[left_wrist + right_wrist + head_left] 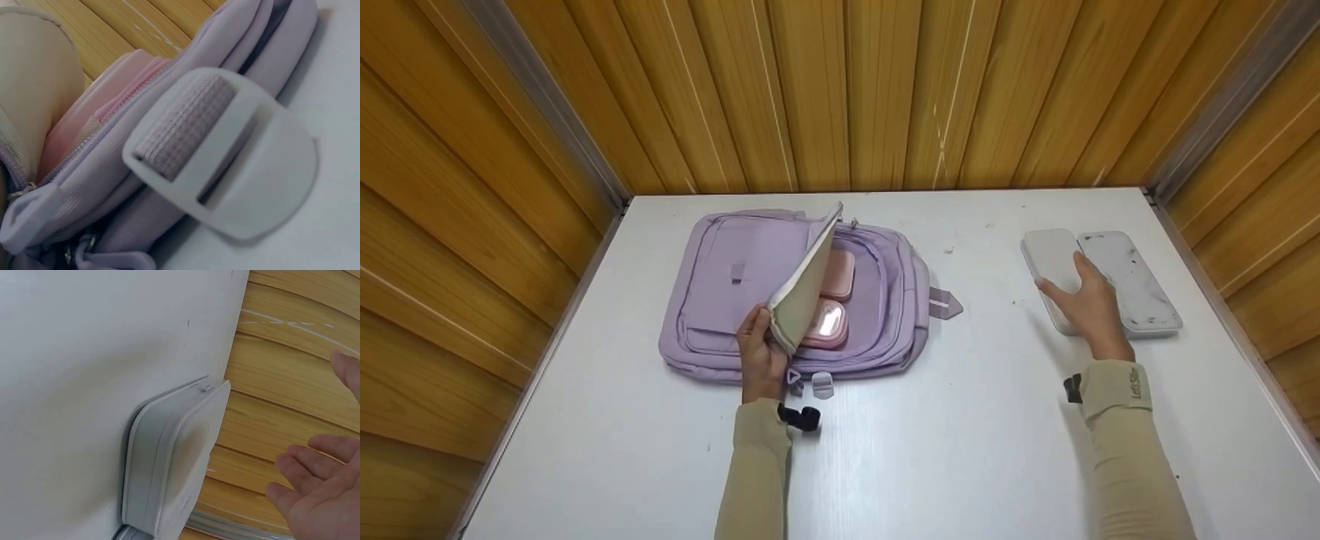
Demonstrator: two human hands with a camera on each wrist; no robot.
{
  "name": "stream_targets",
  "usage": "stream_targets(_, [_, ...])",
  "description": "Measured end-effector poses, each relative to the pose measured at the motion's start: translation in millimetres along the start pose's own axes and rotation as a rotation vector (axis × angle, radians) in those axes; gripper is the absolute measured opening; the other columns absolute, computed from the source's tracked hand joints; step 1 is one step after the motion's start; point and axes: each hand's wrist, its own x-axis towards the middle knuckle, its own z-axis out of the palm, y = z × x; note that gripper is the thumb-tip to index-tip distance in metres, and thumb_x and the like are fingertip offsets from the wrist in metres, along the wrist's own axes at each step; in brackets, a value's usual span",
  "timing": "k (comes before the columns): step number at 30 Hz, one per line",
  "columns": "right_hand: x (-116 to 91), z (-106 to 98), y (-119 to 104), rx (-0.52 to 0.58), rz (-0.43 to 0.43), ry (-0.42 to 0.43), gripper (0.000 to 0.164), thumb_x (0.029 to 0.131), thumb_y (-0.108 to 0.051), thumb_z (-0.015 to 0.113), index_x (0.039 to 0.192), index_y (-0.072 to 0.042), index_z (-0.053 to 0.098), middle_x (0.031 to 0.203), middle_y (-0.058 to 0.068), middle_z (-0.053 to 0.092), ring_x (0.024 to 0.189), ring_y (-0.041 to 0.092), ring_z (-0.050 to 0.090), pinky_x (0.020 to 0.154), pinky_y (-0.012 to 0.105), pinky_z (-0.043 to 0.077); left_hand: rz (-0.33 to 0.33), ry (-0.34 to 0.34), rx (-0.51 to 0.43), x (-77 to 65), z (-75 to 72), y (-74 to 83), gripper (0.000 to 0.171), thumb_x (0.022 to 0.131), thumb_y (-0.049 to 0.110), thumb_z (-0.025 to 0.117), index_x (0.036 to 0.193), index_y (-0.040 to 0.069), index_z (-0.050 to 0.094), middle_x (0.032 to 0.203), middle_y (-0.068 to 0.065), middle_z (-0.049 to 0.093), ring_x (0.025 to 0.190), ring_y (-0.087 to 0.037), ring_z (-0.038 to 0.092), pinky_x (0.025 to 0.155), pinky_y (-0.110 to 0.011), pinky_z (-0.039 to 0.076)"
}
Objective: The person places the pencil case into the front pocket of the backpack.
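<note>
A lilac backpack (pixel 720 300) lies on the table with its front compartment unzipped. My left hand (pixel 763 360) pinches the edge of its raised flap (pixel 804 296), whose cream lining faces right. Inside the compartment are two pink cases, one plain (pixel 840 274) and one with a shiny patch (pixel 826 324). On the right, a plain white case (pixel 1048 251) lies beside a white case with dark marbled marks (pixel 1136 285). Over the plain one is my right hand (pixel 1089 311), thumb and fingers spread; the right wrist view shows it apart from the case.
A grey strap buckle (pixel 264 169) hangs at the backpack's near side, and another strap end (pixel 945 303) points right. The white table (pixel 960 450) meets wood-patterned panels (pixel 877 90) at the back and both sides.
</note>
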Motion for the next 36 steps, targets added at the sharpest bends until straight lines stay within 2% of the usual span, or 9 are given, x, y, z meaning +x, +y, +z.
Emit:
stream_targets(14, [-14.0,-8.5,38.7,-0.033,0.085,-0.046,0.102,0.091,-0.049,0.06,0.145,0.015,0.002,0.151,0.038,0.003,0.14,0.054,0.005,0.116,0.059,0.01,0.01,-0.031,0.004,0.6,-2.9,-0.8,0.016,0.071,0.015,0.082,0.083,0.009,0.073,0.082,-0.002,0.07,0.079,-0.012,0.066,0.074,-0.024,0.055])
stream_targets(20, [-18.2,-9.7,46.3,-0.035,0.098,-0.08,0.107,0.09,-0.051,0.061,0.144,0.017,-0.001,0.148,0.042,0.004,0.139,0.055,0.006,0.115,0.06,0.011,0.011,-0.031,0.003,-0.1,-1.9,-0.6,0.017,0.07,0.016,0.082,0.083,0.009,0.074,0.082,-0.002,0.07,0.079,-0.012,0.066,0.074,-0.024,0.055])
stream_targets(27, [-19.3,-9.7,52.7,0.0,0.136,-0.136,0.108,0.09,-0.048,0.062,0.143,0.017,-0.006,0.148,0.041,-0.003,0.139,0.055,0.0,0.115,0.061,0.008,0.008,-0.029,0.002,-1.1,-0.8,0.4,0.017,0.07,0.015,0.082,0.083,0.009,0.074,0.083,-0.002,0.069,0.08,-0.012,0.066,0.075,-0.024,0.055])
stream_targets(36, [-20.1,-5.4,52.6,-0.024,0.137,-0.137,0.107,0.09,-0.048,0.062,0.143,0.017,-0.005,0.15,0.04,-0.006,0.139,0.057,-0.003,0.114,0.064,0.006,0.011,0.0,-0.013,-0.8,-0.1,0.4,0.017,0.069,0.013,0.083,0.082,0.008,0.074,0.081,-0.003,0.069,0.079,-0.012,0.066,0.073,-0.023,0.055])
